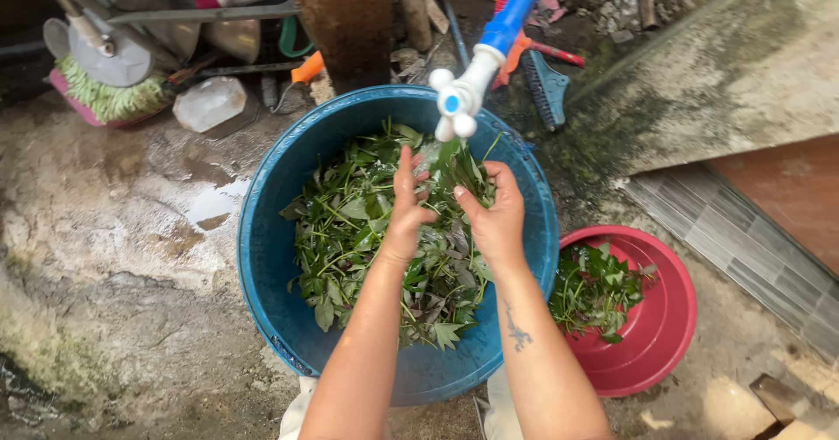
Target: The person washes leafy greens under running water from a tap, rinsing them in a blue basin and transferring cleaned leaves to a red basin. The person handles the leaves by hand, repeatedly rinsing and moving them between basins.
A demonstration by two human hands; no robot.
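Note:
A big blue tub (pixel 262 256) on the ground is full of leafy green stems (pixel 350 230) in water. Over it, my left hand (pixel 406 208) and my right hand (pixel 494 217) face each other and hold a bunch of wet leaves (pixel 450 165) between them. The bunch is right below a white tap (pixel 456 99) on a blue pipe (pixel 516 7). My right forearm bears a small dark tattoo.
A red basin (pixel 669 318) with more greens (pixel 594 287) stands to the tub's right. Behind are a blue brush (pixel 546 86), a clear plastic container (pixel 208 102), a broom head (pixel 109 99) and metal pots. A wet puddle lies left; tiled step at right.

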